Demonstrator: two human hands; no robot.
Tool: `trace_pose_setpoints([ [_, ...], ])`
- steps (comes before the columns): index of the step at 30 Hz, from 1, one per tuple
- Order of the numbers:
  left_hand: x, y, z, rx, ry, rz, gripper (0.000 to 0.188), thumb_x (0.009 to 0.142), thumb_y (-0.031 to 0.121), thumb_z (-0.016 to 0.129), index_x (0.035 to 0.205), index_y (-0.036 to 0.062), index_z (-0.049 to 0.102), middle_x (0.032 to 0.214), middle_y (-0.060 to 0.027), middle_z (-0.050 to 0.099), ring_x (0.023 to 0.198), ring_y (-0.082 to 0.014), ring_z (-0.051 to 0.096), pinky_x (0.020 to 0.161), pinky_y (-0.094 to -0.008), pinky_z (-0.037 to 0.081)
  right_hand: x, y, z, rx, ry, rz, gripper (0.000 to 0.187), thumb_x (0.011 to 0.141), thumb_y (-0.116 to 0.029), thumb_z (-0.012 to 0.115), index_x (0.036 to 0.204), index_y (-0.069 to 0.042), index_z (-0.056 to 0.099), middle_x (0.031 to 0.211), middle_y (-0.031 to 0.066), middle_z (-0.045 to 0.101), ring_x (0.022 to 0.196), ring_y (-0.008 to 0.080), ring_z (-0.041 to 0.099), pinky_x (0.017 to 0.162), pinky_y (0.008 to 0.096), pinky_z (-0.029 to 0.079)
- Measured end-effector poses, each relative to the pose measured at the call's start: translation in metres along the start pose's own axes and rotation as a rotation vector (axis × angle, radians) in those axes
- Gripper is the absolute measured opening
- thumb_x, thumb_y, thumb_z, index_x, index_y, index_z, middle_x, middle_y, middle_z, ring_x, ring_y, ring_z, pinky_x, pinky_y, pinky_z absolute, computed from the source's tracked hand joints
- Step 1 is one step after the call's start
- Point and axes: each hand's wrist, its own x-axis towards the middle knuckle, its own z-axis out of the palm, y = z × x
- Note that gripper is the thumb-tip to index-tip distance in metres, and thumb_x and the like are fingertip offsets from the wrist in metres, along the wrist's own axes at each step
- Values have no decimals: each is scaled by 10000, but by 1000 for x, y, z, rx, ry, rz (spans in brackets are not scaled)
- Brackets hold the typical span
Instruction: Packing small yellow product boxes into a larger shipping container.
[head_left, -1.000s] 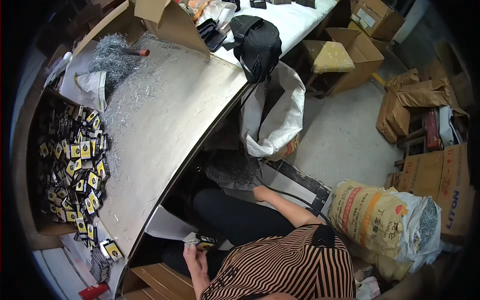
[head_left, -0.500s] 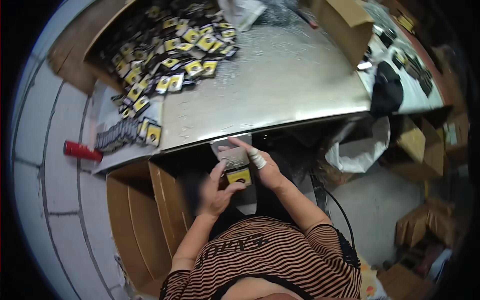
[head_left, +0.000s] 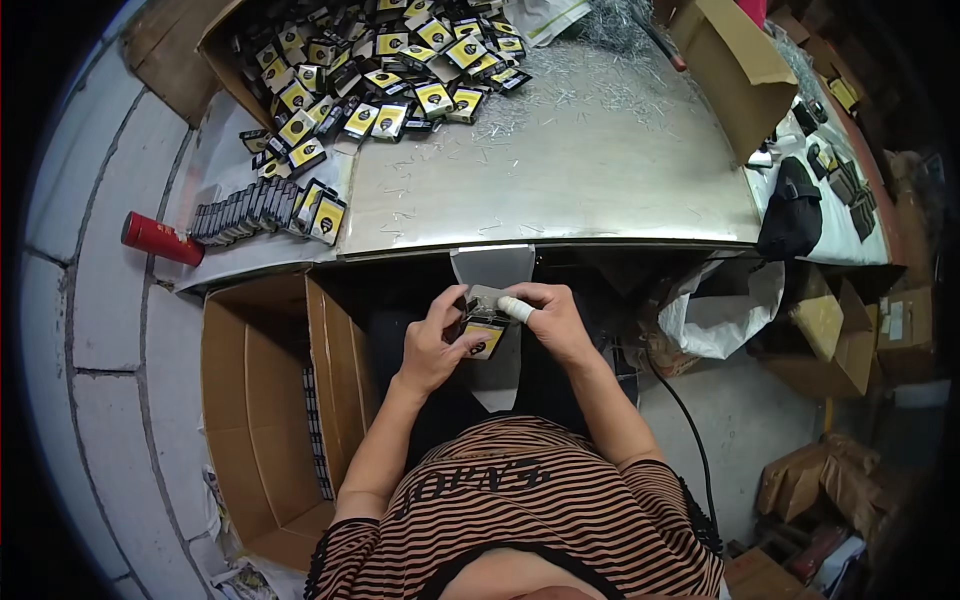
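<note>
In front of my lap, below the table's front edge, I hold a small yellow-and-black cardboard box (head_left: 485,341) with its grey flap standing up. Thin, shiny metal pieces show at its mouth. My left hand (head_left: 434,347) grips the box from the left, thumb across the yellow face and fingers behind. My right hand (head_left: 556,322) is closed at the flap end, its white-wrapped finger (head_left: 515,308) pressed against the top. The fingertips behind the flap are hidden.
A heap of similar boxes (head_left: 390,120) and a neat row of them (head_left: 245,210) lie on the metal-topped table (head_left: 600,190). Loose nail-like pieces (head_left: 640,40) pile at the back. A red cylinder (head_left: 160,240) lies left; an open carton (head_left: 255,400) stands beside my left arm.
The right fingers, stretched out before, have bent in onto the flap end of the box. My left hand keeps its hold. The whole view has shifted, with the table sitting higher in it.
</note>
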Motion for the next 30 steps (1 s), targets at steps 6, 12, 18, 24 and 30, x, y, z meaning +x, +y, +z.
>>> trace_pose_setpoints([
  [6, 6, -1, -13, -12, 62, 238, 601, 964, 472, 447, 1333, -1, 449, 824, -151, 667, 666, -254, 672, 603, -306, 529, 6, -40, -16, -14, -224, -19, 152, 814, -40, 674, 946, 36, 684, 774, 40, 676, 698, 88, 603, 647, 232, 485],
  [12, -6, -8, -14, -183, 149, -50, 394, 1004, 253, 451, 1283, -23, 483, 897, -105, 664, 721, -134, 624, 627, -247, 502, 39, -26, -40, -548, 208, -218, 119, 816, -24, 639, 913, 41, 666, 735, 94, 670, 657, 113, 604, 607, 271, 481],
  [18, -12, -12, -5, -302, 122, -154, 238, 973, 124, 494, 1120, -38, 588, 900, -97, 659, 769, -138, 634, 659, -235, 501, 41, -28, -46, -218, 202, -27, 124, 795, -42, 643, 892, 27, 677, 745, 167, 673, 633, 222, 657, 614, 327, 510],
  [24, 7, 1, -3, 57, 152, 146, 246, 886, 49, 577, 1122, -19, 593, 1052, -161, 625, 989, -295, 606, 856, -353, 470, 35, -22, -44, -205, 194, -55, 133, 823, -63, 651, 919, 24, 684, 732, 42, 656, 637, 77, 575, 569, 241, 464],
  [30, 12, 13, 12, 37, -44, 108, 547, 838, 36, 667, 1336, -7, 444, 1172, -204, 606, 1029, -325, 628, 880, -355, 500, 11, -12, -19, 168, 57, -134, 153, 873, -116, 654, 952, 12, 682, 828, 17, 648, 755, 82, 570, 687, 244, 472],
])
